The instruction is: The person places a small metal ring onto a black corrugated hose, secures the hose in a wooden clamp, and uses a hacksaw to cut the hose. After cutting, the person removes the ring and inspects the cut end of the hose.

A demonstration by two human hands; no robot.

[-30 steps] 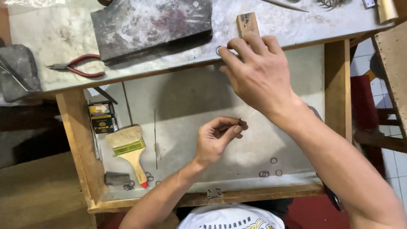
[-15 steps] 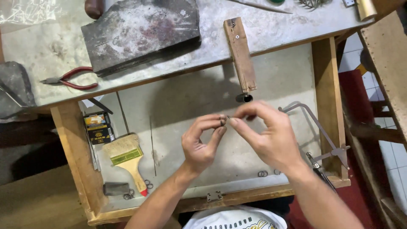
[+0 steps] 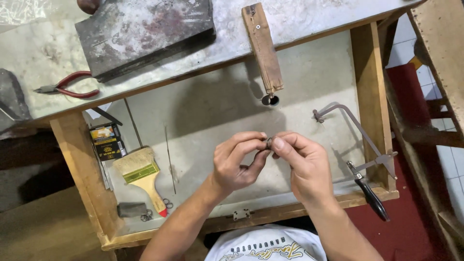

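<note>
Half a second ago the two hands were already meeting over the tray; now they sit a little lower and closer to the body, fingertips pressed tighter together. A full second ago the right hand was up on the bench edge at the wooden peg, well apart from the left.

The grey metal-topped workbench (image 3: 43,53) fills the view from 9 to 1 o'clock. On it lies a dark, scarred steel block (image 3: 145,34) at 11 o'clock, with red-handled pliers (image 3: 67,87) beside it at 10 o'clock. A wooden bench peg (image 3: 263,48) juts from the bench edge at 12 o'clock. Below the bench, a wooden-framed catch tray (image 3: 372,96) with a pale floor spreads under the hands. At 3 o'clock a jeweller's saw frame (image 3: 360,140) with a black handle lies against the tray's right rail. At 8 o'clock a flat paintbrush (image 3: 142,176) with a yellow ferrule rests in the tray, a small printed box (image 3: 107,141) just above it. Red floor and white tiles show at the far right.

The left hand (image 3: 234,164) and right hand (image 3: 304,166) meet at centre. Thumb and forefinger of each are pinched nearly closed on a small dark metal ring (image 3: 269,142), held between them above the tray, directly below the peg's tip.
</note>
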